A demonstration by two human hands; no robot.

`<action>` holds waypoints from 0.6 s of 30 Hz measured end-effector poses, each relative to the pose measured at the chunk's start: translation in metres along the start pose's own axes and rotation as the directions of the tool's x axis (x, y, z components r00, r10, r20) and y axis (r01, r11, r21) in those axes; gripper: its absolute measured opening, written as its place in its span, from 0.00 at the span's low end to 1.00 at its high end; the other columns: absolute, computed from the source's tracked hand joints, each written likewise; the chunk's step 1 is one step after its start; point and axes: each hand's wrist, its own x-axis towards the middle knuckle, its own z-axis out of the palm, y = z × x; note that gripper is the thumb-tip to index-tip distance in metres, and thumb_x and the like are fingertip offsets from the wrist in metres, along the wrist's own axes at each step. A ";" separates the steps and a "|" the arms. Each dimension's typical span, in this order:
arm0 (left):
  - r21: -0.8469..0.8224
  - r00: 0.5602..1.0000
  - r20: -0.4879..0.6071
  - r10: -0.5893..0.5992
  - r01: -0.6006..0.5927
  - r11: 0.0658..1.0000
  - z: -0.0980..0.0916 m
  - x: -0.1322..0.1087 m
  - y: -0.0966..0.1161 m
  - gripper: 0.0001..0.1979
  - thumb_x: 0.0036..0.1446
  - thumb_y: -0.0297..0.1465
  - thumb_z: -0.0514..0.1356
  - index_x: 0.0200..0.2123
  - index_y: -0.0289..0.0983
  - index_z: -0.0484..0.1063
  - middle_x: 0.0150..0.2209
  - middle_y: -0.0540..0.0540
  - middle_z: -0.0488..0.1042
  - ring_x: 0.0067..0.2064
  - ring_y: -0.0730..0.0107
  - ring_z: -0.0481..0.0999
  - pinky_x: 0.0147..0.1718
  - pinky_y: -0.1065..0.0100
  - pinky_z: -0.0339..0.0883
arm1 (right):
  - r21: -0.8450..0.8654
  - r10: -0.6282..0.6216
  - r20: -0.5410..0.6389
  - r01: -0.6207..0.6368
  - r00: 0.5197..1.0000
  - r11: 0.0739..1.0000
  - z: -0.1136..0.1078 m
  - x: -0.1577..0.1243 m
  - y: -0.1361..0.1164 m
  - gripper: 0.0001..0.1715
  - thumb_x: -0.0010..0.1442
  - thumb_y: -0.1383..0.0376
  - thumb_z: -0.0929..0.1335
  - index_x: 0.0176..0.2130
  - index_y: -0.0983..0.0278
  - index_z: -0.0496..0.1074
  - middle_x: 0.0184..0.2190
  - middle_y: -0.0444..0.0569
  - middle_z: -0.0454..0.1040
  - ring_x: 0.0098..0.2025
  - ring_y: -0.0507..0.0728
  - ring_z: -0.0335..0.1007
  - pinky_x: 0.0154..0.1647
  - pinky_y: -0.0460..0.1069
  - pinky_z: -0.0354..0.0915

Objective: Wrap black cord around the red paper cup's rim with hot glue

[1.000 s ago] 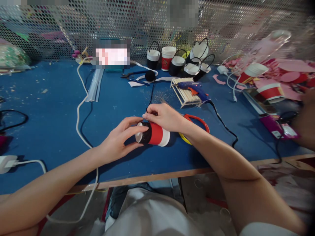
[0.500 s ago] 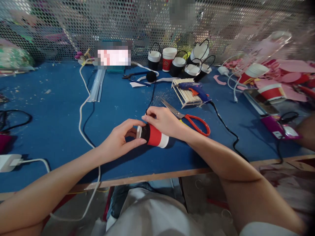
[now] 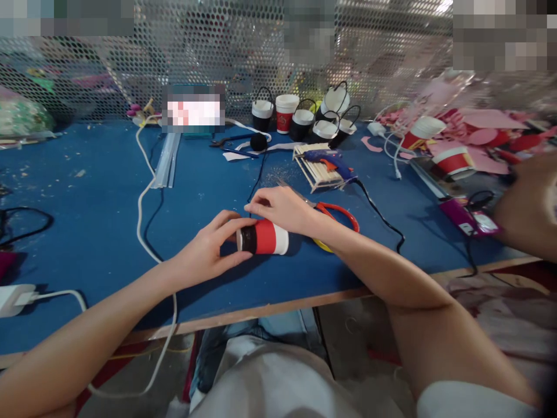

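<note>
A small paper cup [image 3: 266, 237] lies on its side on the blue table, banded white, red and black. My left hand [image 3: 209, 247] grips its black end between thumb and fingers. Over the cup's far side, my right hand [image 3: 282, 206] pinches a thin black cord [image 3: 258, 181] between thumb and forefinger. That cord runs back to a black ball of cord [image 3: 258, 141]. Scissors with red and yellow handles [image 3: 343, 210] lie to the right, partly hidden by my right hand and forearm.
A blue glue gun [image 3: 331, 159] rests on a wooden stick rack [image 3: 310, 169]. Behind stand several cups with black handles [image 3: 302, 125], near pliers [image 3: 232, 140]. A white cable [image 3: 141, 215] crosses the left side. Pink cutouts [image 3: 487, 130] and another person's arm [image 3: 528, 203] are at right.
The cup has turned slightly and lies more level, still in my left hand. My right hand has shifted slightly with the cord. The whole view has moved a little.
</note>
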 end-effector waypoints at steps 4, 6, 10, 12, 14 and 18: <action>-0.065 0.999 -0.036 -0.017 0.015 0.998 0.000 0.001 -0.002 0.22 0.58 0.33 0.59 0.56 0.41 0.62 0.50 0.41 0.61 0.49 0.62 0.69 0.45 0.60 0.74 | -0.265 -0.022 -0.297 -0.060 0.955 0.963 -0.032 -0.022 0.015 0.14 0.61 0.59 0.63 0.33 0.65 0.73 0.36 0.53 0.75 0.40 0.58 0.68 0.42 0.52 0.59; -0.071 0.998 -0.052 -0.029 0.025 0.997 0.000 0.000 -0.003 0.22 0.58 0.33 0.59 0.55 0.41 0.62 0.50 0.41 0.61 0.50 0.62 0.68 0.46 0.59 0.74 | -0.361 -0.016 -0.492 -0.187 0.871 0.914 -0.052 -0.039 0.032 0.12 0.60 0.60 0.64 0.36 0.64 0.73 0.38 0.54 0.74 0.43 0.60 0.67 0.46 0.55 0.59; -0.067 0.998 -0.053 -0.041 0.038 0.997 0.000 0.000 -0.004 0.21 0.58 0.34 0.59 0.55 0.41 0.62 0.50 0.42 0.61 0.50 0.62 0.68 0.46 0.57 0.74 | -0.438 0.122 -0.597 -0.449 0.793 0.779 -0.079 -0.069 0.071 0.19 0.57 0.57 0.67 0.45 0.65 0.71 0.44 0.58 0.70 0.49 0.65 0.64 0.48 0.58 0.60; -0.062 0.997 -0.050 -0.051 0.047 0.997 0.001 0.000 -0.003 0.21 0.58 0.34 0.59 0.55 0.41 0.62 0.50 0.42 0.61 0.50 0.62 0.69 0.46 0.56 0.74 | -0.440 0.224 -0.602 -0.553 0.766 0.708 -0.082 -0.076 0.087 0.29 0.53 0.53 0.70 0.49 0.67 0.69 0.46 0.62 0.69 0.49 0.67 0.63 0.46 0.59 0.61; -0.056 0.997 -0.052 -0.059 0.056 0.997 0.001 0.001 -0.003 0.21 0.57 0.34 0.59 0.54 0.41 0.63 0.51 0.42 0.62 0.50 0.62 0.69 0.47 0.56 0.74 | -0.437 0.299 -0.602 -0.618 0.741 0.653 -0.080 -0.076 0.099 0.35 0.49 0.50 0.71 0.49 0.70 0.69 0.46 0.64 0.68 0.49 0.68 0.63 0.44 0.59 0.61; -0.046 0.996 -0.053 -0.072 0.070 0.996 0.001 0.001 -0.003 0.22 0.57 0.35 0.59 0.54 0.41 0.63 0.50 0.42 0.62 0.50 0.62 0.68 0.47 0.56 0.74 | -0.428 0.301 -0.626 -0.640 0.719 0.638 -0.077 -0.070 0.114 0.27 0.52 0.54 0.70 0.45 0.71 0.71 0.41 0.62 0.71 0.41 0.65 0.67 0.39 0.56 0.62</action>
